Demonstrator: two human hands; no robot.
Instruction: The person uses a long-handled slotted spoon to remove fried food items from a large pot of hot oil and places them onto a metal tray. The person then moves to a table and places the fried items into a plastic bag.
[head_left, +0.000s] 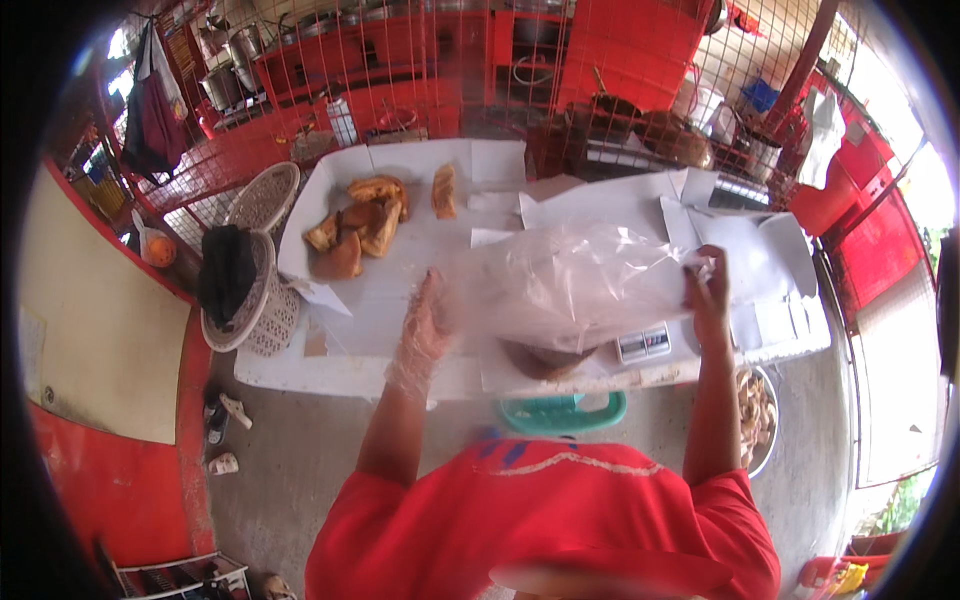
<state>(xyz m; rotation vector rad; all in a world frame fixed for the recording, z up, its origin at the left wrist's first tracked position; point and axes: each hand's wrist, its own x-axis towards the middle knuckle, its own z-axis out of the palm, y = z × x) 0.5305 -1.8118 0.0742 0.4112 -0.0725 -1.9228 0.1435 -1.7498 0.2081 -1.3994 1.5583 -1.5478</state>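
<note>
A large clear plastic bag (577, 285) is stretched above the paper-covered table, its right end pinched in my bare right hand (707, 289). My left hand (431, 319), in a thin clear plastic glove, is at the blurred left side of the bag; whether it grips the film cannot be told. Below the bag, a round brown wooden board (547, 361) is partly hidden, with a white digital scale (643, 343) to its right. Several browned chunks of roasted meat (371, 221) lie on the paper at the left, and one separate piece (444, 192) lies farther right.
White plastic baskets (270, 322) stand at the table's left, one with black cloth (225, 274) over it. A teal plastic stool (562, 412) is under the near edge. A metal basin of pieces (756, 420) sits at lower right. Red wire mesh (450, 82) rises behind the table.
</note>
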